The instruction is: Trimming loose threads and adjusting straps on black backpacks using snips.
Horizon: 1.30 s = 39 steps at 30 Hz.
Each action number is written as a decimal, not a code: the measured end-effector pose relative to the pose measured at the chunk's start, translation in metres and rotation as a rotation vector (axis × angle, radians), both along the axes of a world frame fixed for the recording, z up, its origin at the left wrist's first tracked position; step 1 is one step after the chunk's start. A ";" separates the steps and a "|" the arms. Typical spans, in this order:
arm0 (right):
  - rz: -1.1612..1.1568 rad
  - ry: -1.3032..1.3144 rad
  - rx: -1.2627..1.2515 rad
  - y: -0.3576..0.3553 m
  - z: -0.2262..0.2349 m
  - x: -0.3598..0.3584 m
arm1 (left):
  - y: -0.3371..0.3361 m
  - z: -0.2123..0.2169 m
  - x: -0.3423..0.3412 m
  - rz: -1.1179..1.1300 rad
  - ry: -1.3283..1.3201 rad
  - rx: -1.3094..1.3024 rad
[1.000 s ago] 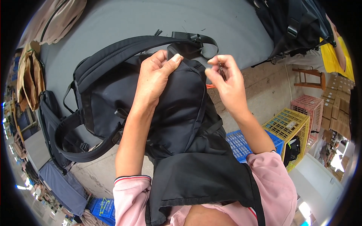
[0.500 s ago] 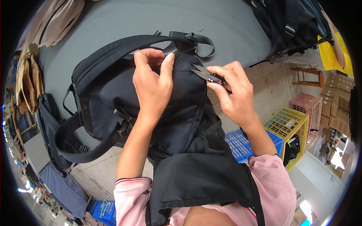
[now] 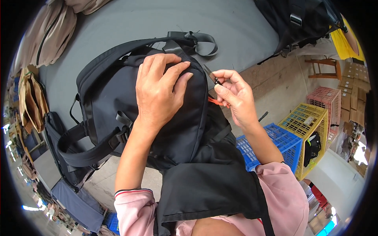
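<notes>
A black backpack (image 3: 112,90) lies on the grey tabletop with its straps loose. My left hand (image 3: 157,84) is on its upper right part, the bent fingers and thumb gripping the fabric by the top seam. Just right of that edge, my right hand (image 3: 236,94) is closed around small thread snips (image 3: 212,76). Their blades point up and left, close to the backpack's edge, and are seen nearly edge-on. An orange loop of cord (image 3: 215,101) hangs beneath the right fingers. A grey webbing strap (image 3: 208,44) curls beyond the backpack's top.
Another black bag (image 3: 291,31) sits at the far right of the grey table (image 3: 232,23). Beige bags (image 3: 59,31) and brown paper (image 3: 29,102) lie to the left. Blue (image 3: 269,137) and yellow crates (image 3: 309,122) stand on the floor at right, near a wooden stool (image 3: 325,69). A person's yellow sleeve (image 3: 346,43) shows beyond.
My left hand has rolled over, its fingers now farther right and down on the fabric. The snips have turned edge-on and come slightly lower with my right hand. The orange cord has come into sight.
</notes>
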State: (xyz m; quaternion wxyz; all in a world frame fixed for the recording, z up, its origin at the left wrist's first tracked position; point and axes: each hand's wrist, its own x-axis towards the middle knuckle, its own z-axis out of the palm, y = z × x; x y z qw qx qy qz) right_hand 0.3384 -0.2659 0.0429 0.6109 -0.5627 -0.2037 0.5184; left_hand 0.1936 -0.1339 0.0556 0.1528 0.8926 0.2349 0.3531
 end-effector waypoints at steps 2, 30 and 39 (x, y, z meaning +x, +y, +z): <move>0.001 0.019 0.008 -0.001 -0.002 -0.002 | 0.003 0.001 0.006 -0.005 0.011 0.068; 0.300 -1.690 0.318 0.031 0.038 0.030 | 0.002 0.004 0.023 -0.042 0.303 0.177; 0.025 -1.006 0.182 0.017 0.001 0.022 | 0.027 0.003 -0.002 0.238 -0.520 -0.696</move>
